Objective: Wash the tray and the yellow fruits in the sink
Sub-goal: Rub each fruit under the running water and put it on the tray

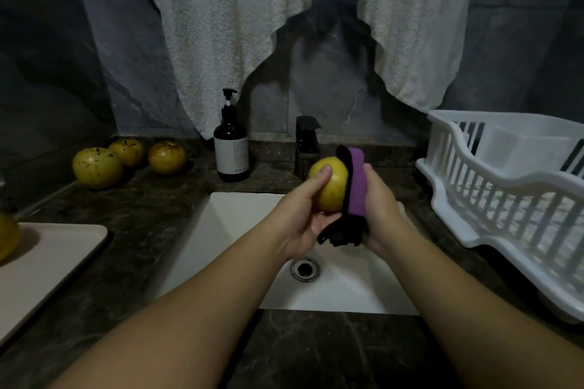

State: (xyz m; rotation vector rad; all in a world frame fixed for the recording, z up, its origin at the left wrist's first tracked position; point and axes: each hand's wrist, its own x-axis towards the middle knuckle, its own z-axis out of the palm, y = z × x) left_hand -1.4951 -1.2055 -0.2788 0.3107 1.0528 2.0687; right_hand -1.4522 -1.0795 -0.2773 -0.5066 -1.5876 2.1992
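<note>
At frame centre above the white rectangular sink (pixel 240 230), the left hand (pixel 303 215) gripped a round yellow fruit (pixel 328 189) while the right hand (pixel 379 211) clasped a purple-and-black scrubbing sponge (pixel 355 180) against it; turning the fruit would likely scrub every side.
</note>
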